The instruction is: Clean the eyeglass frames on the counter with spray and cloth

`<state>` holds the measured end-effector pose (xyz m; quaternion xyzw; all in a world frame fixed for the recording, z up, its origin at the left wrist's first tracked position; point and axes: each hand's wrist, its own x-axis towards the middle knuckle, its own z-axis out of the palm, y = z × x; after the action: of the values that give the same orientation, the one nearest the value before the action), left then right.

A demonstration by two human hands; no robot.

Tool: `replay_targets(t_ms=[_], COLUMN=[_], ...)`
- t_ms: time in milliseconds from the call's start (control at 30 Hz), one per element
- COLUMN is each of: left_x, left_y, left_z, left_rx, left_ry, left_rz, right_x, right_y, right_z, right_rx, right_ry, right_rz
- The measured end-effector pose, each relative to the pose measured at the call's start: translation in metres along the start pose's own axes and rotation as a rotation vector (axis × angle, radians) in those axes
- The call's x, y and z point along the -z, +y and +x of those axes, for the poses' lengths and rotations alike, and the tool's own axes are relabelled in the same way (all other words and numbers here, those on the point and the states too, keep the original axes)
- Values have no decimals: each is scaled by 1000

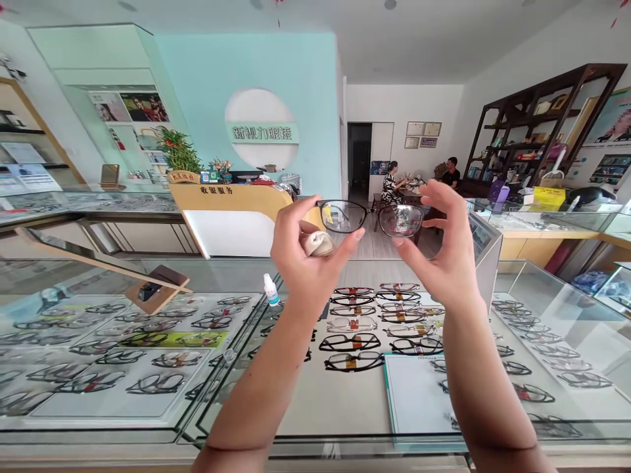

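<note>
A pair of dark-rimmed eyeglasses is held up at chest height above the glass counter, lenses side by side. My left hand grips the frame's left end, its thumb at the lower rim. Tucked in that same hand is a rolled beige cloth. At the other end, my right hand has its thumb at the lower rim and a finger by the right hinge; its other fingers are raised and apart. Beneath both hands, rows of eyeglasses lie inside the glass display case.
A small white bottle with a blue label stands on the counter left of my arm. Further left is a tilted mirror on a wooden stand. A yellow-and-white cashier desk is ahead. Two people sit at a table at the back.
</note>
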<state>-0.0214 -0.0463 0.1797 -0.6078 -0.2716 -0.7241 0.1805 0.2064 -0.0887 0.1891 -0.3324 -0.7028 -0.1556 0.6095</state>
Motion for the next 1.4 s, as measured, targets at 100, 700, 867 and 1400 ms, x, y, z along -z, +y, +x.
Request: replay_targets(t_ms=[100, 700, 867, 1400], left_x=[3, -3, -5, -8], left_y=[-2, 1, 1, 1], left_z=[-1, -7, -9, -10], left_rx=[19, 107, 121, 94], left_ry=[-10, -81, -81, -22], left_rz=[3, 12, 23, 17], right_x=[4, 10, 3, -8], right_y=[-5, -11, -9, -27], right_z=[-4, -6, -10, -12], right_rx=[-3, -83, -119, -116], right_ry=[-88, -79, -36, 27], right_rz=[-16, -152, -176, -366])
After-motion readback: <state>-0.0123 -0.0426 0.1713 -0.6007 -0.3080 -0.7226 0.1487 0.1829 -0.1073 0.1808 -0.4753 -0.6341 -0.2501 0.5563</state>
